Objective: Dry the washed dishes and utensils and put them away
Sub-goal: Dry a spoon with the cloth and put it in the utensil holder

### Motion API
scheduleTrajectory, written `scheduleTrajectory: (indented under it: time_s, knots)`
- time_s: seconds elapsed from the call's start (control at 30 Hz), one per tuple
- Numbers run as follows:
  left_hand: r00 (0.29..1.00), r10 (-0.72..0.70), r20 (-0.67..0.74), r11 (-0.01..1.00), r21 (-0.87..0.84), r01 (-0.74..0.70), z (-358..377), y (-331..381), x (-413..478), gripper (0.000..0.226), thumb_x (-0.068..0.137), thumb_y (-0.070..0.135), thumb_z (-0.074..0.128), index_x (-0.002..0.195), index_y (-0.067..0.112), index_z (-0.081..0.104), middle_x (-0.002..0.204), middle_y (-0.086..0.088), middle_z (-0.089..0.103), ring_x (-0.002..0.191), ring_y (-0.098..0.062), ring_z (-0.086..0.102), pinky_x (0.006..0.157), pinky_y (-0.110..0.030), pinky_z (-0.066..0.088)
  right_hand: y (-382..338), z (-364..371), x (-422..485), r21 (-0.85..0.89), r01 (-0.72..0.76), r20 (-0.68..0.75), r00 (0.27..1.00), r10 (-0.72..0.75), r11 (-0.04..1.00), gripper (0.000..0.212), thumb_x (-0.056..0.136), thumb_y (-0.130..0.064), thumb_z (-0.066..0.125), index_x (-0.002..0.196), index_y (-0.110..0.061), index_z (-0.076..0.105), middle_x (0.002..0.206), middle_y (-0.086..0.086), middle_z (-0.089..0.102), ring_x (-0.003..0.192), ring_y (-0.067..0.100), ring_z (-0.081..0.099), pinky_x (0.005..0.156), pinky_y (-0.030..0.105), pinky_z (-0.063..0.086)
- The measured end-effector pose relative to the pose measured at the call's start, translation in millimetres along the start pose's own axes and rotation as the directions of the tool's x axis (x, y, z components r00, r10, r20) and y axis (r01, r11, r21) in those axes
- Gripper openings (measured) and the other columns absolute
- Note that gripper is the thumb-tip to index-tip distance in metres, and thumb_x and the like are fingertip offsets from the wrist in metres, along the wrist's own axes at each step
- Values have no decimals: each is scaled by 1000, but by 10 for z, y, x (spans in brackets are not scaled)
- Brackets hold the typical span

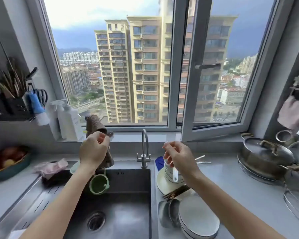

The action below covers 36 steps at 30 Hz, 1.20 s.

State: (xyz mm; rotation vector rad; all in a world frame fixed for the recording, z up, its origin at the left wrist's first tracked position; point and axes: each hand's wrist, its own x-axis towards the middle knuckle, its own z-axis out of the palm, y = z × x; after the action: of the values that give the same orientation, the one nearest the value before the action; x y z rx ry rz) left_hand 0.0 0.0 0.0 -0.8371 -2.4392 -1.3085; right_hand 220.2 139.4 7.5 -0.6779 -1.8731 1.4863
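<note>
My left hand (93, 150) grips a brown drying cloth (94, 125) and holds it up above the sink (114, 204). My right hand (179, 156) pinches a white spoon (174, 174) that hangs down in front of a stack of white bowls (168, 175). Those bowls stand on a white plate (161, 184) to the right of the sink. Dark chopsticks (176, 193) lie across the plate's front. Nearer me are a stack of white bowls (198, 219) and metal dishes (169, 214) leaning on edge.
A faucet (144, 149) rises behind the sink, and a green cup (98, 184) hangs at its left wall. At the left are a utensil holder (9, 104), bottles (71, 121), a fruit bowl (7, 163) and a pink cloth (51, 167). A lidded pot (266, 157) stands right. The window sash (197, 83) is open inward.
</note>
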Motion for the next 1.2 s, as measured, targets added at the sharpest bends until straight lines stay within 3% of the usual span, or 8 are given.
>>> scheduleTrajectory:
  time_s: [0.13, 0.37, 0.5, 0.67, 0.8, 0.97, 1.07, 1.2]
  knots:
    - [994, -99, -39, 994, 50, 101, 43, -318, 411, 23, 89, 28, 58, 102, 10, 64, 99, -11, 66, 94, -29, 59, 86, -39, 48, 86, 457, 399, -77, 7, 80, 997, -1, 997, 14, 97, -26, 53, 92, -16, 60, 77, 4, 63, 64, 12, 57, 57, 25, 48]
    - [965, -196, 172, 980, 17, 196, 331, -695, 1099, 63, 92, 42, 55, 144, 16, 33, 136, -11, 52, 123, -30, 49, 98, -37, 39, 291, 1131, 1017, -132, -15, 100, 995, 28, 991, 4, 93, -34, 56, 90, -33, 58, 90, -3, 67, 88, 19, 65, 85, 45, 54]
    - [968, -225, 110, 952, -186, 242, 450, -767, 1244, 65, 87, 30, 65, 142, 6, 39, 135, -14, 53, 122, -29, 51, 100, -35, 40, 448, 1311, 1140, -178, -27, 101, 994, 46, 984, 9, 93, -36, 56, 101, -34, 58, 93, -11, 65, 91, 14, 65, 88, 42, 53]
    - [998, -65, -19, 995, 77, 66, 225, -744, 1245, 37, 86, 17, 64, 122, 8, 64, 107, -14, 70, 95, -30, 65, 84, -38, 52, 506, 1288, 1158, -186, -14, 97, 995, 33, 982, 17, 93, -38, 56, 111, -36, 56, 94, -13, 64, 95, 12, 64, 88, 39, 53]
    - [980, 105, 172, 994, -57, -96, 9, -389, 969, 25, 82, 11, 70, 104, 23, 72, 96, 5, 72, 88, -8, 64, 82, -21, 48, 389, 1278, 1096, -97, -21, 183, 982, 39, 995, 57, 81, -61, 53, 134, -42, 42, 125, -12, 54, 110, 8, 58, 97, 37, 48]
    - [817, 269, 510, 944, -310, -116, 145, 130, 588, 29, 81, 8, 71, 96, 33, 72, 90, 18, 73, 89, 5, 66, 84, -15, 49, 305, 1135, 891, 235, -139, 265, 961, 74, 962, 78, 79, -53, 59, 145, -49, 19, 132, -21, 41, 116, -5, 50, 89, 16, 47]
    - [719, 264, 643, 937, -349, -33, 410, 347, 386, 35, 83, 3, 67, 94, 36, 71, 92, 13, 74, 91, 0, 67, 89, -25, 52, 442, 910, 757, 300, -152, 175, 979, 102, 942, 65, 81, -42, 70, 139, -39, 39, 130, -5, 58, 118, 8, 57, 100, 36, 49]
    - [492, 313, 812, 899, -421, 124, 662, 594, 272, 36, 81, 9, 70, 106, 33, 71, 104, 5, 73, 103, -11, 66, 94, -32, 51, 558, 389, 645, 298, -127, 39, 992, 121, 946, 42, 89, -13, 64, 128, -25, 55, 114, 2, 69, 111, 14, 63, 98, 35, 50]
